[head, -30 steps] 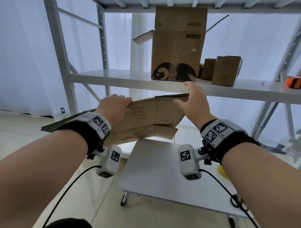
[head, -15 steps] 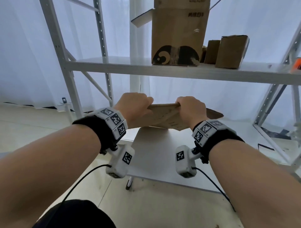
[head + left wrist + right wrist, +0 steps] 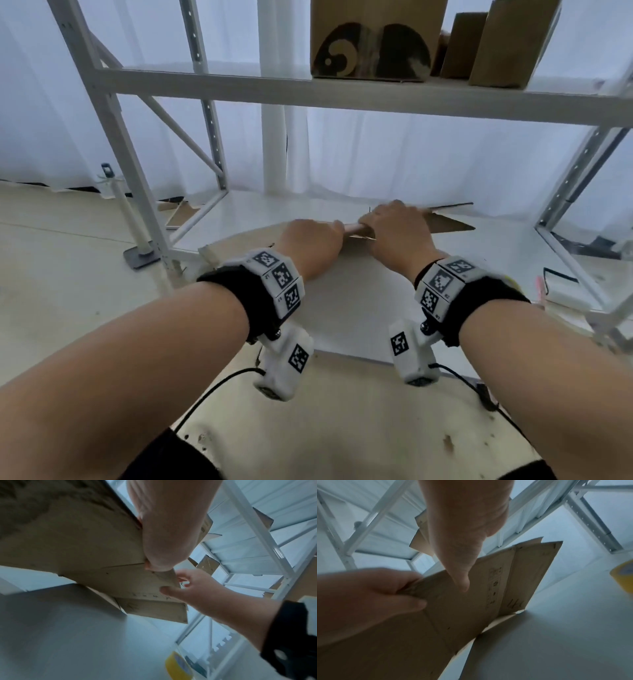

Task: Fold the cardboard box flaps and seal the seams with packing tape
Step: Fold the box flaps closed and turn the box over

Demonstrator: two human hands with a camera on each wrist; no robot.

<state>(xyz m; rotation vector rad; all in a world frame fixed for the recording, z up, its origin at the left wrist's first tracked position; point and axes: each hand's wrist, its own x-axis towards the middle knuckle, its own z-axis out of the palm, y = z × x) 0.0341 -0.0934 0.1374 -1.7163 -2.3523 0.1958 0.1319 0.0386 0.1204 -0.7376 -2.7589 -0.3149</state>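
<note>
White metal shelving (image 3: 144, 192) and pale curtains form the background; just in front of the shelving stands a low grey table (image 3: 359, 315), the landmark for what follows. Over the table I hold the flattened cardboard box (image 3: 488, 599), which is not yet opened into shape, with its flaps (image 3: 530, 574) spread out flat. My left hand (image 3: 310, 245) grips the box's near edge above the table's far side, fingers curled over the top and thumb beneath, as the right wrist view shows. My right hand (image 3: 399, 236) holds the same edge just beside the left, thumb pressed on the underside and fingers hooked over the top. I judge that the hands sit close together so that they can pull the two layers apart and open the box over a firm surface. One corner of the box (image 3: 452, 224) juts past my right hand, beyond the table's far edge. A roll of yellow packing tape (image 3: 178, 666) waits at the table's right side, well apart from the box, within reach for the sealing. Above and beyond the table, on a higher shelf, a printed carton (image 3: 373, 37) and smaller brown boxes (image 3: 496, 41) are stored clear of the work. Folding and taping are, by my estimate, not yet begun.
</note>
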